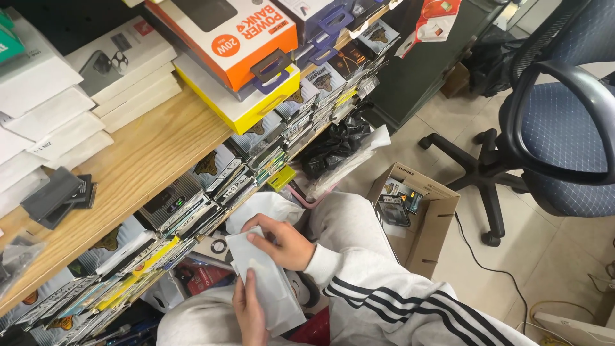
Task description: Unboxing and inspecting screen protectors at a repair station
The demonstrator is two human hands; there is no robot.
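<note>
Tiled floor under a wooden shelf [147, 154] stacked with boxes. Below it, the left hand [248, 314] and right hand [285, 242] grasp a white pouch [266, 282]; beside, a cardboard box [435, 224], office chair [551, 134].

Worktop [147, 154]: bare wood strip down the middle is the only open lane. White boxes [57, 109] wall it on one side, the orange and yellow boxes [237, 57] overhang the far end, dark holders [54, 195] sit in the near part. Front edge is packed with hanging packets [211, 186]. Floor: cardboard box [416, 218] beside the knee, office chair [544, 128] base just past it, cable [487, 263] across the tiles between them.
</note>
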